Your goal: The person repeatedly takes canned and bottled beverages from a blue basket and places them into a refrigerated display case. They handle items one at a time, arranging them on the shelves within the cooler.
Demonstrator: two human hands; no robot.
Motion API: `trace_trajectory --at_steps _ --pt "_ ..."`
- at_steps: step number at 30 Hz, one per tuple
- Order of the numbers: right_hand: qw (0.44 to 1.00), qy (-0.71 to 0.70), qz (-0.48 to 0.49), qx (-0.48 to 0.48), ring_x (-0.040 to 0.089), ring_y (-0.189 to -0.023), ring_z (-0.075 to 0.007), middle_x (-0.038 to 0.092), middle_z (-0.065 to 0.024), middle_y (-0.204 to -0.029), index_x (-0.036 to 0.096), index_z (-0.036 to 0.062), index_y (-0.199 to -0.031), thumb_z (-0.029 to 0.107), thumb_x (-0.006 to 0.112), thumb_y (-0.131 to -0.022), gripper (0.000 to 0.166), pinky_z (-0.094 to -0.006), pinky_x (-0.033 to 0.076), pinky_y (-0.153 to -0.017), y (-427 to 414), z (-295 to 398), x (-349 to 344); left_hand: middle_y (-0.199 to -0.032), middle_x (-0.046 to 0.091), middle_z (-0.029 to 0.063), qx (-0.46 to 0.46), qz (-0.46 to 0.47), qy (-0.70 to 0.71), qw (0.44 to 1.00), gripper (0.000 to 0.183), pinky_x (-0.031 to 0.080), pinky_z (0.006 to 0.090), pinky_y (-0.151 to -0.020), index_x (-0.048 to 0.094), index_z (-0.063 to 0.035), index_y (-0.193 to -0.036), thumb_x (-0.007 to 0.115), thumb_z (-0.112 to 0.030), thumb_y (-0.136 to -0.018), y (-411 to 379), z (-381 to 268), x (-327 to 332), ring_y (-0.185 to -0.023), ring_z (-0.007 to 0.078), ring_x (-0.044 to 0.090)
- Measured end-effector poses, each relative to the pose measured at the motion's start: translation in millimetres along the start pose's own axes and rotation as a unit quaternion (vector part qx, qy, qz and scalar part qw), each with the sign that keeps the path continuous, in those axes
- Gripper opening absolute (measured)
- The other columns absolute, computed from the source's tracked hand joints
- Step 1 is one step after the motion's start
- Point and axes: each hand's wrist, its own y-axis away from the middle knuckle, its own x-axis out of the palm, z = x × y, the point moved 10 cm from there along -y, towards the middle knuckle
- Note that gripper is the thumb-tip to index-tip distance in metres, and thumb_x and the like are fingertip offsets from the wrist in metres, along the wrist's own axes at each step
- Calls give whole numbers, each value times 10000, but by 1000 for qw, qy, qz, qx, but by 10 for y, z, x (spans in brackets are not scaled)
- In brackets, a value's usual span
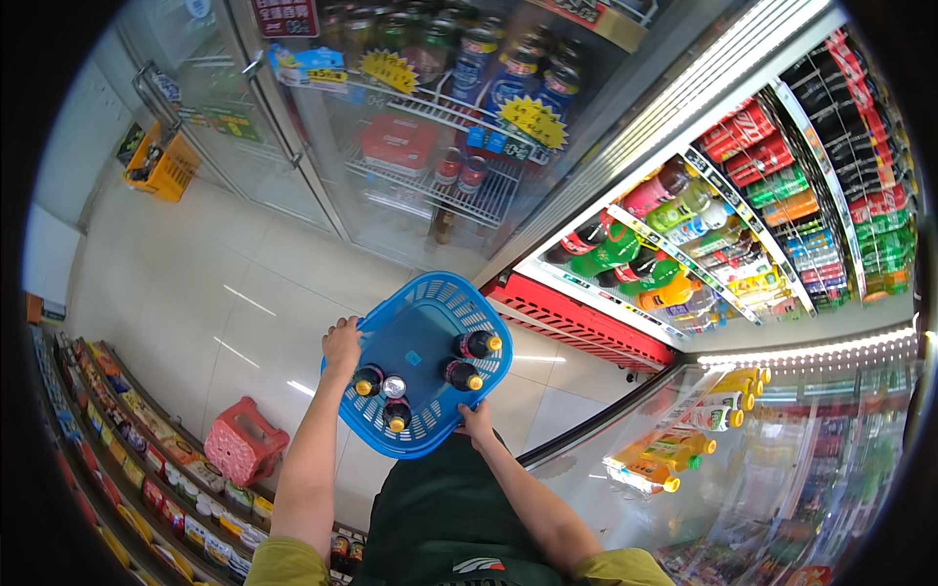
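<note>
A blue plastic basket [410,322] is held up in front of me over the tiled floor. My left hand [342,346] grips its left rim, while my right hand [476,423] holds the rim at the lower right. Inside, two dark bottles with yellow caps, one of them a dark bottle [462,373], lean at the right side. Two more, including a yellow-capped bottle [368,380], are at the lower left beside a can [394,387] with a silver top.
An open lit drinks cooler [571,315] stands at the right, with its glass door [659,447] below. Closed glass-door fridges [410,183] line the top. A red plastic stool [245,442] is by the snack shelves [146,447] at lower left; an orange crate [167,168] stands at upper left.
</note>
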Motion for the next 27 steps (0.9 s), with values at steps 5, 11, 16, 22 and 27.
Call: trace_trajectory --at_steps 5,11,16,22,27 --pt "998 62 21 -9 691 -1017 -340 566 -204 -1298 306 69 -1417 136 590 -989 518 -489 638 -714 -199 76 310 -1168 651 114 -65 -14 44 997 341 534 470 -871 601 -135 -1285 648 -193 -952 294 736 -67 -1056 339 649" --pt "985 155 38 -72 682 -1038 -355 563 -214 -1310 215 104 -1487 112 656 -933 709 -477 636 -689 -277 203 670 -1157 651 146 -120 -42 76 989 328 553 472 -865 602 -112 -1274 644 -187 -957 618 1196 -174 -1035 358 660" --pt "975 203 29 -81 656 -1107 -374 585 -253 -1301 169 69 -1509 85 680 -894 799 -450 570 -862 -453 82 700 -1125 656 146 -127 -49 77 988 319 560 475 -829 608 -125 -1268 643 -187 -957 667 1238 -186 -1012 358 663" --pt "965 249 -9 -84 637 -1146 -418 612 -276 -1269 197 42 -1477 117 695 -881 781 -469 520 -964 -322 247 718 -1105 658 140 -136 -50 73 987 321 561 480 -804 606 -141 -1268 647 -181 -952 669 1274 -134 -981 360 667" --pt "946 284 -8 -157 619 -1166 -438 583 -276 -1299 174 35 -1478 93 743 -829 865 -475 506 -997 -312 238 766 -1124 667 134 -153 2 84 985 342 557 474 -820 593 -134 -1275 654 -160 -940 662 1351 -83 -1014 351 674"
